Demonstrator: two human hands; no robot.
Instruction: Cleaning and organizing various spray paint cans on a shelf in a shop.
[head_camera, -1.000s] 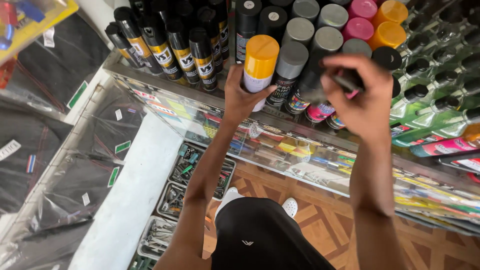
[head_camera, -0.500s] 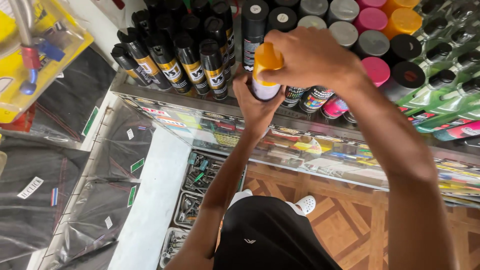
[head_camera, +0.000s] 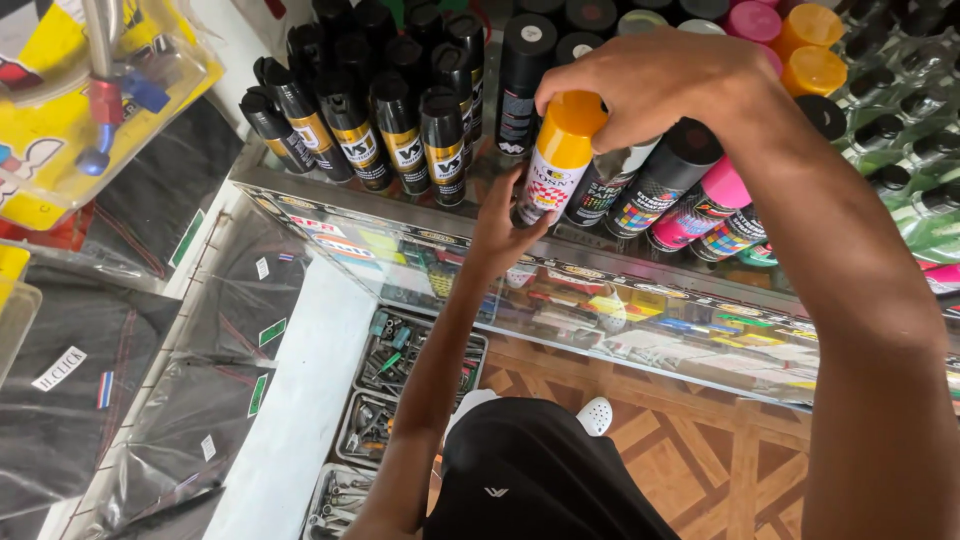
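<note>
Your left hand cups the body of the yellow-capped spray can from below to steady it above the glass counter, while your right hand closes over its cap, probably gripping it.

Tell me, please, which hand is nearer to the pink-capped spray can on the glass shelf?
Right. The right hand grips the yellow-capped can's top, just above the pink-capped spray can; the left hand cups the yellow-capped can's base, farther left.
</note>
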